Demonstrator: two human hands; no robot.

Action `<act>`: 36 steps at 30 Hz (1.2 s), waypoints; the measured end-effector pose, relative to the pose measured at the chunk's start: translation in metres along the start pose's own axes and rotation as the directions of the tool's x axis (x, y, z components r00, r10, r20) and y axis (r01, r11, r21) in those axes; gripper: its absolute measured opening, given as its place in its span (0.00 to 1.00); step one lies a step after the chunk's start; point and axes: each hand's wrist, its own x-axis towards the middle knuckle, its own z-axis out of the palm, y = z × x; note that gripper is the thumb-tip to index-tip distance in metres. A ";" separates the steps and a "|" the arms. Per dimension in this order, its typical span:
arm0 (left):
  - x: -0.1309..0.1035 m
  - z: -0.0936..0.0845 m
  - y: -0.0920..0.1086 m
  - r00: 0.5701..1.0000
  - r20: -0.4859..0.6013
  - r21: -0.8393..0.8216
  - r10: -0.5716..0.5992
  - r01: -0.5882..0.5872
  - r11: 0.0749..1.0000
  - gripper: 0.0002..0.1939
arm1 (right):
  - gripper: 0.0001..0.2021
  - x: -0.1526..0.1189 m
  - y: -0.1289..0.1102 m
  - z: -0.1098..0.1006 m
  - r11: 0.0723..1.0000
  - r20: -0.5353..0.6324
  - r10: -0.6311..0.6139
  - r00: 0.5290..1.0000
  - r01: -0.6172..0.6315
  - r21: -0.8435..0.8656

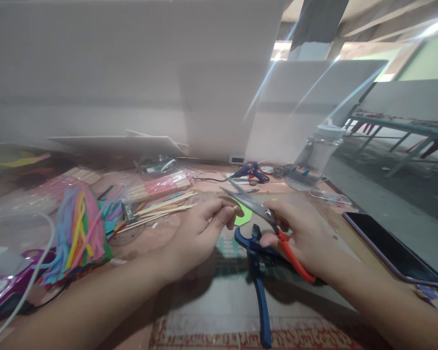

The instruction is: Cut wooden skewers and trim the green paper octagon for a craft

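Observation:
My right hand (295,233) grips scissors (259,209) with orange-red handles, their blades apart and pointing up and to the left. My left hand (204,221) pinches a small brown curved piece (245,211), close beside the blades; its material is hard to make out. Just beyond the fingertips is a bright green piece (244,216), partly covered by the hand and scissors. Below both hands lies a blue-handled cutter (257,272) on the work surface, its jaws spread and one part hidden under my right hand.
Colourful pipe cleaners (83,233) and wooden sticks (164,208) lie to the left, near a purple tool (10,287). A blue glue gun (250,171) sits at the back. A clear bottle (316,158) and a phone (390,248) are on the right. White boards (131,73) stand behind.

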 end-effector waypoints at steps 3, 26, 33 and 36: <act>0.001 0.000 0.000 1.000 -0.001 -0.100 -0.024 0.024 0.995 0.13 | 0.22 0.008 -0.001 -0.007 0.995 -0.023 0.030 0.999 -0.027 0.100; 0.000 -0.005 -0.002 0.996 -0.036 0.091 0.075 -0.072 0.993 0.08 | 0.25 0.005 -0.002 -0.003 0.982 0.010 -0.116 0.993 0.117 -0.147; 0.001 -0.004 -0.001 0.998 0.002 0.056 0.058 -0.058 0.997 0.10 | 0.22 0.002 0.000 -0.003 0.975 0.024 -0.148 0.989 0.150 -0.163; 0.000 -0.002 -0.003 1.000 0.022 0.012 -0.007 0.007 1.000 0.11 | 0.21 0.000 0.001 -0.003 0.978 0.040 -0.142 0.989 0.147 -0.150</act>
